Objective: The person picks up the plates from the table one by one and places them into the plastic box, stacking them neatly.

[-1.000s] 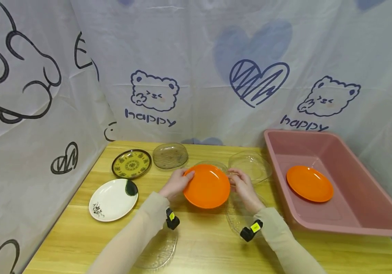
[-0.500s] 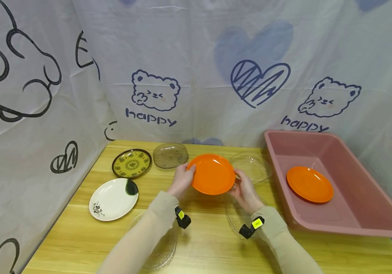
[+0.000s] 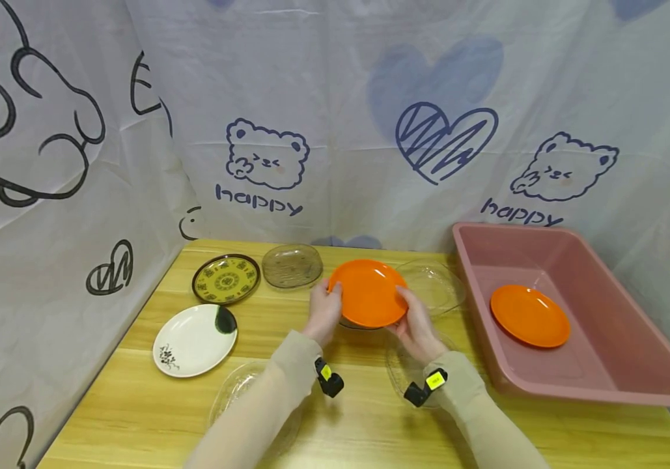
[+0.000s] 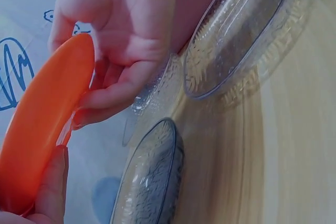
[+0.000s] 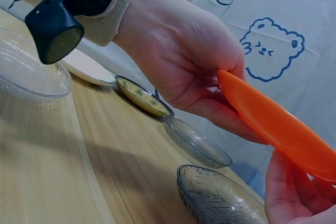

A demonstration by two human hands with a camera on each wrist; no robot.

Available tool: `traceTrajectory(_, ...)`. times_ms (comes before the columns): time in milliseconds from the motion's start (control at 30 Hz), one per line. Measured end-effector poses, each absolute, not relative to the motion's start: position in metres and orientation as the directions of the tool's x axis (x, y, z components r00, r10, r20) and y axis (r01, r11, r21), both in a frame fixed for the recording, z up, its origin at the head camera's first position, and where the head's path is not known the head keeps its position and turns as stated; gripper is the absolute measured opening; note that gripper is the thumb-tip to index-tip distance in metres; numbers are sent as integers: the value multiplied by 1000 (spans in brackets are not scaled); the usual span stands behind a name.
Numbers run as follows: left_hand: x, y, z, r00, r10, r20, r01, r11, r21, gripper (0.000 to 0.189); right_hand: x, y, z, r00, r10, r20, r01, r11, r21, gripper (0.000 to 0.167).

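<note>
Both hands hold an orange plate (image 3: 368, 292) above the middle of the table. The left hand (image 3: 325, 311) grips its left rim, thumb on top, and the right hand (image 3: 418, 329) pinches its right rim. In the left wrist view the plate (image 4: 47, 119) is seen edge-on, tilted, with the right hand (image 4: 126, 35) at its far end. The right wrist view shows the left hand's fingers under the plate (image 5: 283, 129). A dark-rimmed glass dish (image 5: 220, 195) lies below, mostly hidden by the plate in the head view.
A pink basin (image 3: 586, 365) at right contains another orange plate (image 3: 530, 316). A yellow patterned plate (image 3: 226, 279), white plate (image 3: 194, 342) and smoky glass dish (image 3: 292, 266) stand at left and back. Clear glass dishes lie at back right (image 3: 431, 286), under the right wrist (image 3: 396, 365) and left forearm (image 3: 235, 391).
The orange plate has moved away from the person and slightly right, carried by both hands. The right hand's thumb now lies over the plate's rim.
</note>
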State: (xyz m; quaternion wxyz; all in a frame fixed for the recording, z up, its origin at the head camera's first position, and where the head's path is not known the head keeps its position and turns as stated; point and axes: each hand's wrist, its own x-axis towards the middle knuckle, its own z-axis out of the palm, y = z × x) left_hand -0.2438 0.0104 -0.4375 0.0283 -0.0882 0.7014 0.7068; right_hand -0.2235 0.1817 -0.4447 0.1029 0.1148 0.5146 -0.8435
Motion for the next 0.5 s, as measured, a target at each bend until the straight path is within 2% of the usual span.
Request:
traceTrajectory(200,-240,17,-442,-982,-103,-158,-155,-30,987,34,-226,178,-444,-950,31,-311,274,-398,-876,22)
traceTrajectory(500,-234,23,-443,-977,-73,-202,-195,-98,976,35,-226,176,-447,-943,130,-306,253,-318,-914,37)
